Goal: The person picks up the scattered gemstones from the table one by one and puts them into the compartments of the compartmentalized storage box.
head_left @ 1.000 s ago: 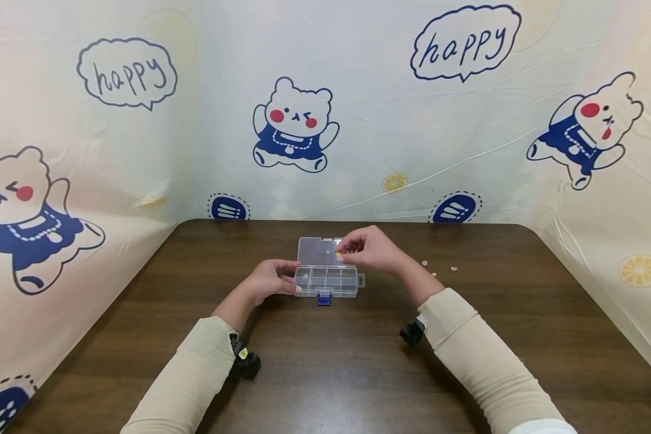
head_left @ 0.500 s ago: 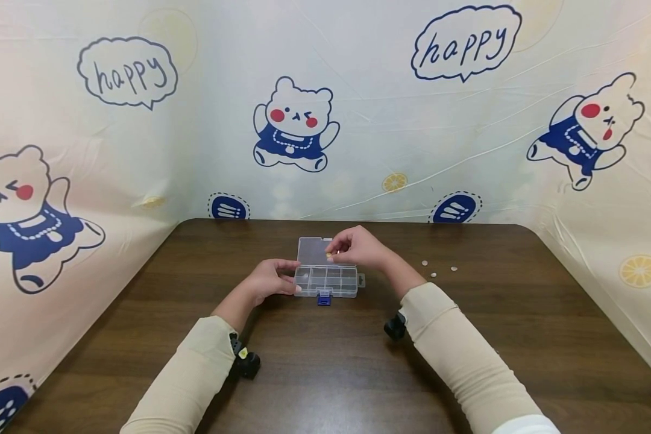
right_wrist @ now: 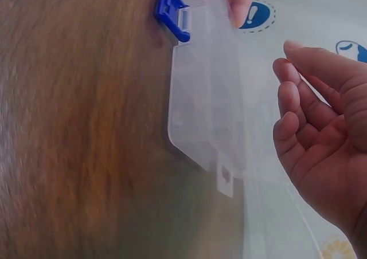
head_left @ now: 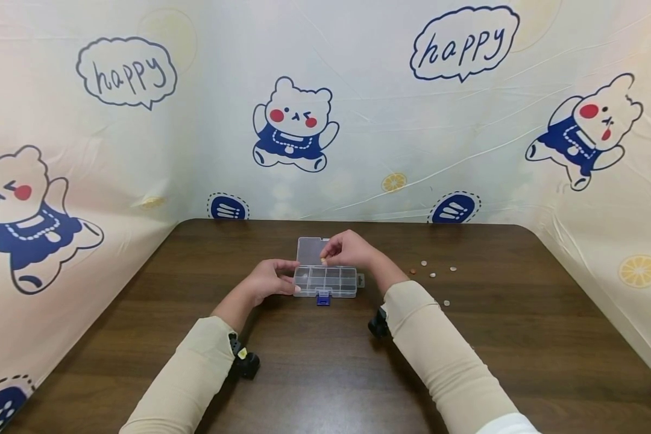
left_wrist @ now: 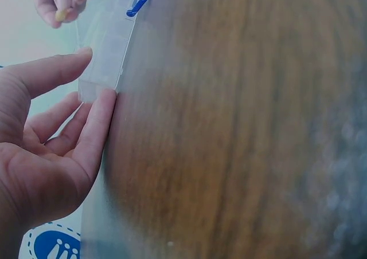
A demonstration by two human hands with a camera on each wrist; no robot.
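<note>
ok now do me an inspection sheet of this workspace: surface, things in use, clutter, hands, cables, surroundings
Surface: brown wood-grain table.
Things in use: clear box with compartments, lid open behind it, blue latch at the near side; small yellow piece; five small loose pieces on the table, right of the box.
Clutter: nothing seen beyond those.
Left hand: holds the box's left end.
Right hand: pinches the yellow piece, in front of the lid in the head view.
Cables: nothing seen.
Surroundings: pale backdrop printed with bears and "happy" bubbles.
</note>
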